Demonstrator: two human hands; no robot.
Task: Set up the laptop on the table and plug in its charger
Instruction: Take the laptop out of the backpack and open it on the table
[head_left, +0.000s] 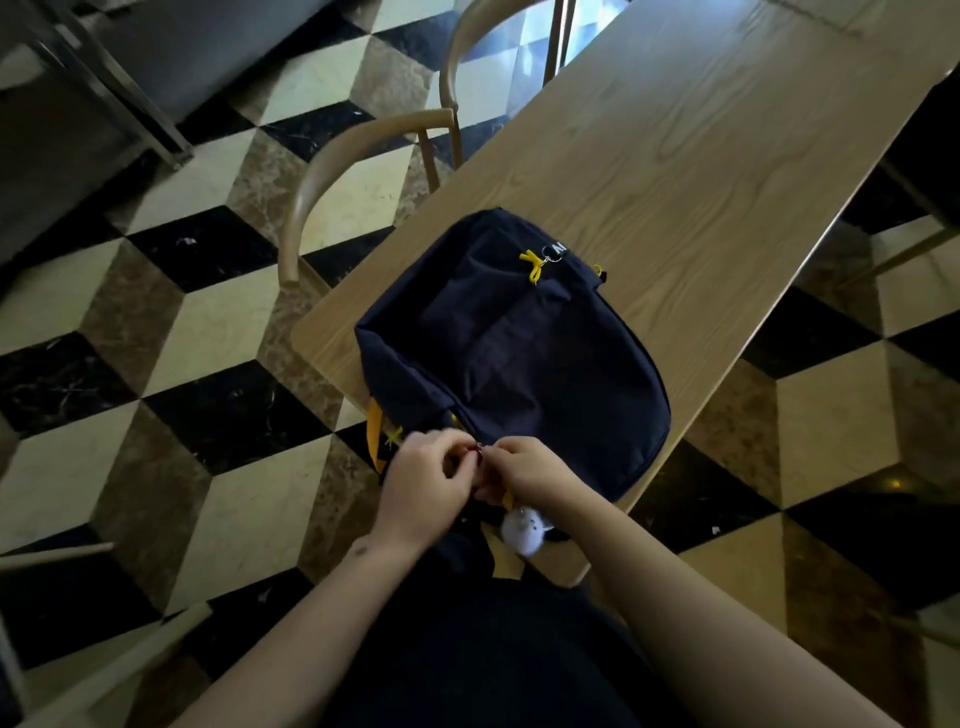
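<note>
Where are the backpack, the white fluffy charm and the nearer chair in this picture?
backpack (524, 364): head view, middle of its dark blue front panel.
white fluffy charm (522, 531): head view, centre of the fluffy ball below the hands.
nearer chair (332, 161): head view, on its curved wooden backrest.

Person, head view: two bare forearms without sleeves, left hand (421, 483) and right hand (530, 470) without rings or watch, small dark mark at left wrist, dark garment on torso.

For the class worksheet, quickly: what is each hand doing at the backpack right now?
Left hand: fingers curled, pinching at the zipper pull of the navy backpack.
Right hand: fingers curled, pinching at the same zipper pull.
</note>
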